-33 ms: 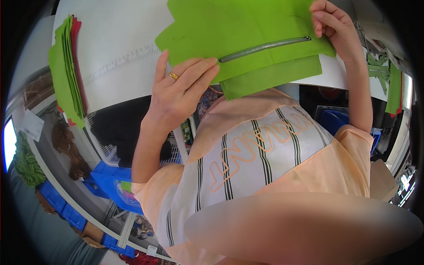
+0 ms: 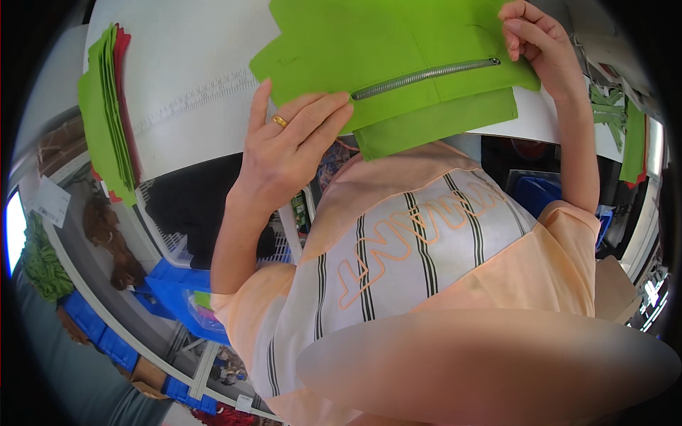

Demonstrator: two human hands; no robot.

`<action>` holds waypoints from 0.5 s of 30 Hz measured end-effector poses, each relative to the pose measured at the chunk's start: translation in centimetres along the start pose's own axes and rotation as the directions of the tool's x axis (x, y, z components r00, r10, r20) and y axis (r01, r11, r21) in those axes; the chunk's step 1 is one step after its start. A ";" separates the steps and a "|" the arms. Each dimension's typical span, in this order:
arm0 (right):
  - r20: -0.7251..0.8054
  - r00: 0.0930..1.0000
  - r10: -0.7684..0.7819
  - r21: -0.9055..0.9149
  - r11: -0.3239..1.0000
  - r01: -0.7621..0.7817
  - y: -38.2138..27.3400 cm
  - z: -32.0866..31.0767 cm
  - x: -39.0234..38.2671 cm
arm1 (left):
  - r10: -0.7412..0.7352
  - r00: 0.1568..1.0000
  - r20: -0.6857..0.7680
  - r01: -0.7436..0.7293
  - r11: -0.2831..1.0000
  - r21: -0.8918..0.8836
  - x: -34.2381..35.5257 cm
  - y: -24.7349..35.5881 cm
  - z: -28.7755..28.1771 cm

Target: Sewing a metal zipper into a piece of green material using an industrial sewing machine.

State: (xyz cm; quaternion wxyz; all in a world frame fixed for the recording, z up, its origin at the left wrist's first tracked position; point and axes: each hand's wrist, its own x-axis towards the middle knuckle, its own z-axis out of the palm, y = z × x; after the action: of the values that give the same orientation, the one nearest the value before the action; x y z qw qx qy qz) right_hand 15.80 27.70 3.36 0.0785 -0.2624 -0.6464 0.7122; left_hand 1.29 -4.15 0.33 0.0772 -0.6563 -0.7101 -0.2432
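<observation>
A bright green fabric piece lies on the white table and runs out of the top of the picture. Set into it is a grey-toothed zipper, closed along its length, with a green flap hanging past the table's front edge. My left hand, a gold ring on one finger, rests flat on the fabric with its fingertips at the zipper's left end. Above the zipper's right end, my right hand has its fingers curled and pinched together. Whatever they may hold is too small to make out.
Printed ruler marks cross the white table. Stacked green and red pieces overhang its left edge; green strips lie at the right. Below left are a white basket with black cloth and a blue bin.
</observation>
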 end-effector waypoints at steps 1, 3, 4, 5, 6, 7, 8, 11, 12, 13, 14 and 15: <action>0.015 0.999 -0.030 0.013 0.999 0.030 0.1 -0.3 -0.1 | 0.009 1.000 0.011 -0.009 1.000 0.011 0.1 0.1 0.0; -0.021 1.000 -0.018 -0.025 1.000 0.017 0.0 -1.0 -0.3 | -0.004 0.999 0.042 0.002 0.999 0.048 0.2 0.2 -0.2; -0.059 0.998 -0.005 -0.060 0.998 0.001 -0.2 -1.4 -0.4 | 0.001 0.999 0.042 -0.002 0.999 0.044 0.2 0.3 -0.2; -0.064 0.998 -0.005 -0.061 0.998 0.001 -0.2 -1.6 -0.5 | 0.010 0.999 0.041 -0.012 0.999 0.053 0.2 0.3 -0.3; -0.065 0.998 -0.014 -0.036 0.999 0.012 -0.2 -1.9 -0.6 | 0.008 0.999 0.034 -0.010 0.999 0.053 0.2 0.3 -0.3; -0.066 0.998 -0.024 -0.010 1.000 0.023 -0.1 -2.1 -0.5 | 0.022 0.999 0.038 -0.024 0.998 0.064 0.2 0.3 -0.3; -0.068 0.997 -0.026 -0.010 1.000 0.025 0.0 -2.2 -0.5 | 0.029 0.999 0.024 -0.030 0.998 0.058 0.2 0.2 -0.2; -0.065 0.983 -0.170 -0.131 0.978 0.160 0.8 -2.3 -0.9 | 0.038 0.999 -0.024 -0.037 0.999 0.037 0.1 0.1 0.3; -0.002 0.981 -0.193 -0.300 0.936 0.183 1.1 -2.3 -1.3 | 0.030 0.997 -0.070 -0.028 0.999 0.019 0.0 0.1 0.5; 0.063 0.977 -0.202 -0.458 0.864 0.208 1.4 -2.1 -1.6 | 0.035 0.998 -0.057 -0.034 0.999 0.022 -0.1 0.2 0.6; 0.062 0.978 -0.201 -0.460 0.863 0.207 1.7 -1.9 -2.1 | 0.006 0.998 -0.068 -0.006 1.000 -0.003 -0.3 0.3 0.7; 0.196 0.919 -0.341 -0.644 0.662 0.383 2.0 -1.5 -3.0 | -0.030 0.995 -0.092 0.027 0.999 -0.036 -0.4 0.3 0.7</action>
State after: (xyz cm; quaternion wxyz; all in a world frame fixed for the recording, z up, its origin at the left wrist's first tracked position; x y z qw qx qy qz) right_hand 19.52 27.38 2.21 0.0999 -0.1180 -0.8995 0.4087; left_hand 1.79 -4.15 -0.40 0.0951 -0.6352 -0.7109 -0.2865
